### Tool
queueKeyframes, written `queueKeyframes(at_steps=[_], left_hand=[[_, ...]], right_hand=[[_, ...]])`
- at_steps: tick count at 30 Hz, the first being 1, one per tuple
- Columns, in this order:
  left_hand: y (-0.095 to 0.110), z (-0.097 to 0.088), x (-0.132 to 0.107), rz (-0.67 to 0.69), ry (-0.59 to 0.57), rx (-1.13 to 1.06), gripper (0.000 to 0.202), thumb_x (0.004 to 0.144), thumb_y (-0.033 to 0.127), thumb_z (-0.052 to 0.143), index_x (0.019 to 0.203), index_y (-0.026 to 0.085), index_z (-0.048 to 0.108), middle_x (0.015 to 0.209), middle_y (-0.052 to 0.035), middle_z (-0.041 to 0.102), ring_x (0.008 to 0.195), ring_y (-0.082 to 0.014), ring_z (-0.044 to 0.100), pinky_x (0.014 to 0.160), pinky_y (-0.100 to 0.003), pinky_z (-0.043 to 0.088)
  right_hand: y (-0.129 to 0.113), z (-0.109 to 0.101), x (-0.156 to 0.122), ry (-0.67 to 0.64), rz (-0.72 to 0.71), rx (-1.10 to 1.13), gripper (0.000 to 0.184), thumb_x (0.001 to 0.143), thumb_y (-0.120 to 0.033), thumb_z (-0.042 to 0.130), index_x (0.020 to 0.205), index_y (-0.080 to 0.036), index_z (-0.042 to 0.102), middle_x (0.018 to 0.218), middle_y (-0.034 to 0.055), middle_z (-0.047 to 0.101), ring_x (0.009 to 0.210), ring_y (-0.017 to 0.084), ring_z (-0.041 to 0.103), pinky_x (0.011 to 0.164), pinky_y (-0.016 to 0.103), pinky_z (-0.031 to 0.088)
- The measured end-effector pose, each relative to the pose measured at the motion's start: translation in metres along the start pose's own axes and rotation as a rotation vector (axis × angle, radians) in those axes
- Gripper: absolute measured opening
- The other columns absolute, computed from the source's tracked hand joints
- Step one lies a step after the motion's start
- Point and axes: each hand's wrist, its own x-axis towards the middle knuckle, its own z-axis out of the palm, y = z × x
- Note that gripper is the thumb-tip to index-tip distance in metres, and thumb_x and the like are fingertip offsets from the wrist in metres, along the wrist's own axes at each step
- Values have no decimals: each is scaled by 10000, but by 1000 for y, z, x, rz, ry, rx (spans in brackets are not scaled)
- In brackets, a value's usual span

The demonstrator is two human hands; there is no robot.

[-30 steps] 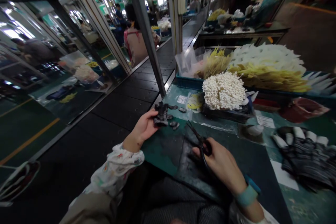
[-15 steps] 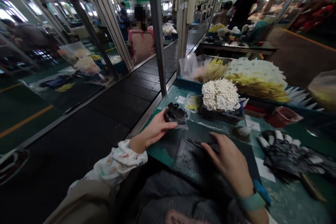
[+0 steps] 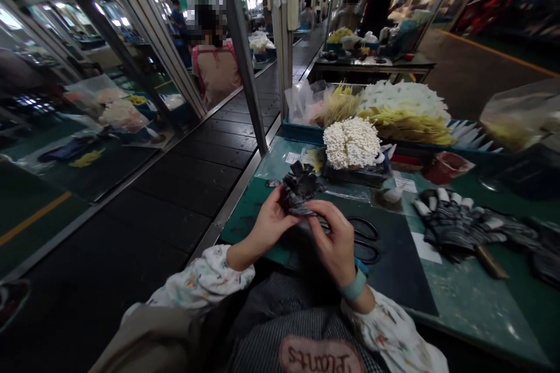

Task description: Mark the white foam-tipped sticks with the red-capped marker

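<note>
A bunch of dark grey fabric petals [image 3: 298, 187] is held up over the green worktable [image 3: 455, 303]. My left hand [image 3: 269, 224] grips it from below, fingers closed round its base. My right hand [image 3: 335, 242] pinches its lower right edge with thumb and fingers. Black scissors [image 3: 365, 239] lie flat on the dark mat [image 3: 394, 277] just right of my right hand, with no hand on them.
A cluster of white bead stems [image 3: 350, 143] stands behind the petals, with yellow and white petal heaps [image 3: 406, 113] in a blue tray. A pile of striped gloves [image 3: 459, 221] lies at right beside a red cup [image 3: 446, 168]. A black conveyor belt [image 3: 175, 198] runs at left; other people work further along it.
My right hand let go of the scissors, which now lie on the mat, and came up to the petal bunch. My left hand lifted the bunch off the table toward me.
</note>
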Motion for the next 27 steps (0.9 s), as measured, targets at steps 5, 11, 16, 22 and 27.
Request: queueKeyframes(at_steps=[5, 11, 16, 22, 27], left_hand=[[-6, -1, 3, -83, 116, -43, 379, 694, 412, 898, 949, 182, 738, 1006, -43, 752, 1011, -200, 682, 1000, -331, 513], [-4, 7, 4, -274, 63, -231, 360, 733, 399, 872, 954, 165, 711, 974, -80, 763, 1087, -269, 693, 1003, -425, 541], [-9, 5, 7, -334, 190, -238, 347, 701, 380, 869, 891, 160, 680, 959, -69, 767, 1058, -272, 697, 967, -396, 551], [-13, 1, 2, -420, 17, -103, 409, 675, 519, 869, 802, 163, 714, 919, -93, 774, 1003, -275, 705, 933, -375, 538], [4, -2, -6, -467, -244, 17, 570, 609, 711, 856, 731, 163, 759, 882, -133, 774, 1047, -345, 699, 913, -434, 549]], right_hand=[[3, 7, -10, 32, 238, 261, 119, 936, -340, 680, 980, -252, 748, 1057, 60, 768, 1014, 218, 704, 942, 377, 562], [6, 14, -7, 229, 622, 811, 365, 801, -553, 796, 915, -244, 639, 874, -12, 667, 787, 149, 611, 753, 287, 546], [12, 12, -11, 6, 626, 619, 430, 849, -628, 725, 893, -207, 647, 756, -23, 575, 699, 127, 496, 664, 240, 434], [19, -3, -3, 79, 518, 323, 453, 881, -672, 644, 923, -221, 638, 789, -2, 583, 740, 164, 519, 676, 271, 436], [20, -3, 9, 30, 560, 433, 456, 836, -673, 692, 891, -223, 636, 758, -9, 564, 703, 154, 503, 649, 266, 431]])
